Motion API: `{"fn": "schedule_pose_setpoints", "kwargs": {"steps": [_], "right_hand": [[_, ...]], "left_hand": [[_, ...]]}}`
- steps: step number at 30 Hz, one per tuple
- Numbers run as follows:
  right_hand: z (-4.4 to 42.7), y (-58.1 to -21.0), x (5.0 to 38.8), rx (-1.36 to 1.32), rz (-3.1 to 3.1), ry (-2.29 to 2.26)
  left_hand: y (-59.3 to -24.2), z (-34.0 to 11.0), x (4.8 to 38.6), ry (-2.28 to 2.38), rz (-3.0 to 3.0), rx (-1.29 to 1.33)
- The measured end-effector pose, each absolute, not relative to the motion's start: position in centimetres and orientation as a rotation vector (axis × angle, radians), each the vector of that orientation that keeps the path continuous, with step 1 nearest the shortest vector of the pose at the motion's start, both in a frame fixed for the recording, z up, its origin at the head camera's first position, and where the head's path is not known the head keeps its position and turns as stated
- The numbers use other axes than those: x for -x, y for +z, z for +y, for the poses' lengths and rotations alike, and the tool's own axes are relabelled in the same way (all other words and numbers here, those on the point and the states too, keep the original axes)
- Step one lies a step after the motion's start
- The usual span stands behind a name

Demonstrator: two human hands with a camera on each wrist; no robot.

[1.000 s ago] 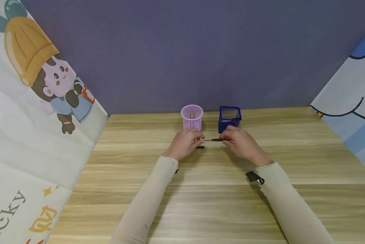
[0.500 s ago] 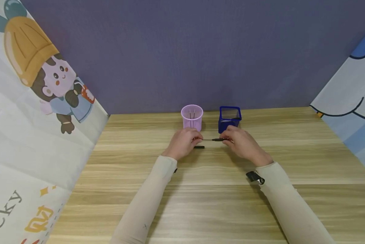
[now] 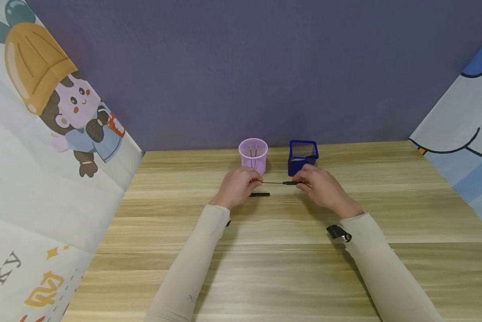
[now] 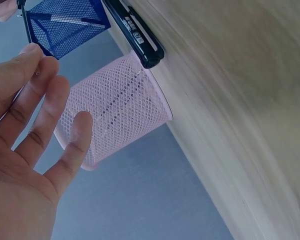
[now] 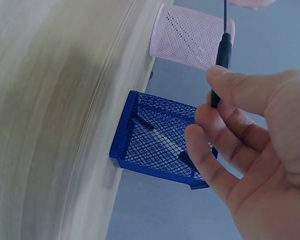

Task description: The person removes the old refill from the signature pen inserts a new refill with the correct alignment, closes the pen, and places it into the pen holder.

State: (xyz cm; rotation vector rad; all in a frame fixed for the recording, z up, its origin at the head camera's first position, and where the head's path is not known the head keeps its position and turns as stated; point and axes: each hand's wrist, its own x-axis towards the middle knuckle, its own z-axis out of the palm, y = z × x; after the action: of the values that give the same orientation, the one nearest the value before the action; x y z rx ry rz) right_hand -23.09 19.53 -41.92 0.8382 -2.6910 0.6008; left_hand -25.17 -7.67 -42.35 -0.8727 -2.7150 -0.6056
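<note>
Between my hands, a thin metal rod with a black ridged handle [image 5: 223, 50] is stretched level above the table. My right hand [image 3: 324, 188] pinches the handle's end between thumb and fingertips. The thumb and forefinger of my left hand [image 3: 236, 185] pinch the far end of the thin shaft; a small shiny tip shows there in the left wrist view. Its other fingers are spread. A black pen with a clip [image 4: 136, 34] lies on the table just nearer than the rod, partly hidden by the left hand in the head view.
A pink mesh cup [image 4: 117, 100] stands behind my left hand, with two thin dark sticks visible in it. Behind the right hand is a square blue mesh holder [image 5: 157, 120] with a pen inside. A dark partition [image 3: 241, 80] rises behind the wooden table [image 3: 281, 264].
My left hand has moved left, and more of the thin shaft shows between the hands. My right hand, still pinching the handle, has shifted slightly right. More of the lying pen is visible.
</note>
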Motion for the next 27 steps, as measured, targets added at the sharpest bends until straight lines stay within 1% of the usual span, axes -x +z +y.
{"fn": "schedule_pose_setpoints", "kwargs": {"steps": [27], "right_hand": [[20.8, -41.3, 24.6, -0.815, -2.724, 0.599]], "left_hand": [[-42.1, -8.8, 26.5, -0.636, -2.697, 0.804]]}}
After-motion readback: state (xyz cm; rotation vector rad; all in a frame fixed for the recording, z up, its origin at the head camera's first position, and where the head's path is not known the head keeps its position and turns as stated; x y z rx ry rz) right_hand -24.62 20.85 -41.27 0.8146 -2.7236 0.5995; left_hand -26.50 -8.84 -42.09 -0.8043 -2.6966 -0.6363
